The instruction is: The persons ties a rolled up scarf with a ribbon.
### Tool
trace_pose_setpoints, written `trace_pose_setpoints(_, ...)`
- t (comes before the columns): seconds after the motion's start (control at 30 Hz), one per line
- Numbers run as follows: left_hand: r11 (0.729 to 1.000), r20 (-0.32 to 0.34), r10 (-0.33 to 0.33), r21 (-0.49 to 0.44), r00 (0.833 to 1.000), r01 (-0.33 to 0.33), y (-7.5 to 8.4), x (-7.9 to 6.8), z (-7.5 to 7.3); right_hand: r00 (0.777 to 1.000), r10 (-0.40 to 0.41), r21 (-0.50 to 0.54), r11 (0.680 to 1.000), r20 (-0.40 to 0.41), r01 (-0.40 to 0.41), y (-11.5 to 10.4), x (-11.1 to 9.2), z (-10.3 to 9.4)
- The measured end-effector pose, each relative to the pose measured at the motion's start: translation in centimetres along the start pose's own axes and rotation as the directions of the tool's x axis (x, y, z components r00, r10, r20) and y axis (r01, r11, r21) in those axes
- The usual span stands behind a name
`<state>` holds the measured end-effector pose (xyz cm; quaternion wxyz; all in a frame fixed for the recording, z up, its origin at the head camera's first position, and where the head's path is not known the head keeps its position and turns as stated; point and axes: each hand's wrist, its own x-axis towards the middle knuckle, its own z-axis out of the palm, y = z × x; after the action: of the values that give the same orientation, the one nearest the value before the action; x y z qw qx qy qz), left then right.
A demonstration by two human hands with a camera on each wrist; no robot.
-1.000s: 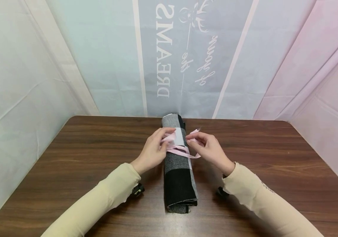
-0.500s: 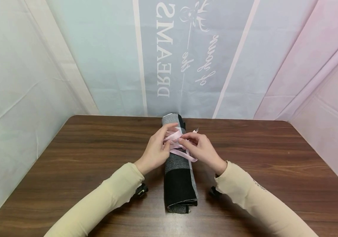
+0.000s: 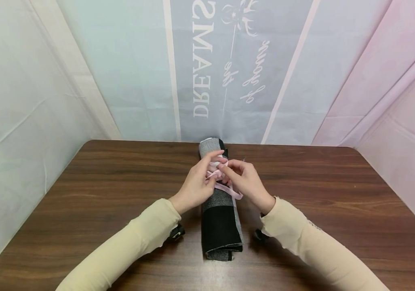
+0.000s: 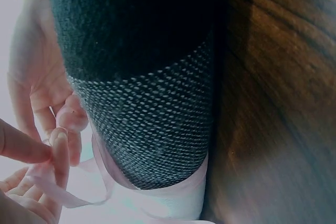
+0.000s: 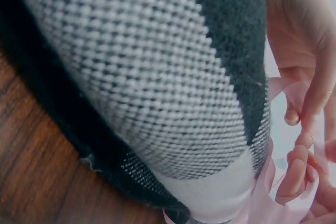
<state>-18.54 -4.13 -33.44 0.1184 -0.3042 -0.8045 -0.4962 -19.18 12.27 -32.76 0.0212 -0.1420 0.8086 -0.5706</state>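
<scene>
A rolled black, grey and white checked cloth (image 3: 222, 226) lies lengthwise on the table, its near end showing layered edges. Round its middle runs a pink ribbon (image 3: 230, 191), also visible in the left wrist view as a ribbon strip (image 4: 63, 198) hanging from the fingers. My left hand (image 3: 196, 184) pinches the ribbon between thumb and fingers above the roll, index finger stretched out. Opposite it, my right hand (image 3: 247, 182) pinches the ribbon too, fingertips meeting those of the left. In the right wrist view a ribbon loop (image 5: 273, 208) stands beside the cloth; the fingers partly hide the crossing.
The brown wooden table (image 3: 112, 190) extends on both sides of the roll. Behind it hangs a pale printed curtain (image 3: 134, 81) with mirrored lettering. Dark wrist-worn devices show under both cuffs, the left device (image 3: 176, 233) near the roll's side.
My right hand has moved left with the ribbon, towards the left hand. The left hand has shifted slightly right, and both hands' fingertips now meet over the roll.
</scene>
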Motion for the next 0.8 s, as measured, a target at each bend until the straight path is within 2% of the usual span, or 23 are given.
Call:
trace_pose_setpoints(0.33,0.998,0.003,-0.061,-0.016,0.998,0.061,-0.4,-0.2,0.0,0.999,0.007,0.059,0.998,-0.033,-0.005,-0.3,-0.2,0.0)
trace_pose_setpoints(0.57,0.993,0.031,-0.096,-0.067,0.995,0.098,-0.9,-0.2,0.0,1.0,-0.012,0.078,0.997,-0.021,0.014,-0.6,-0.5,0.0)
trace_pose_setpoints(0.8,0.976,0.086,-0.131,-0.165,0.988,0.144,-1.0,-0.2,0.0,0.999,-0.046,0.125,0.991,0.016,0.043,-0.8,-0.5,0.1)
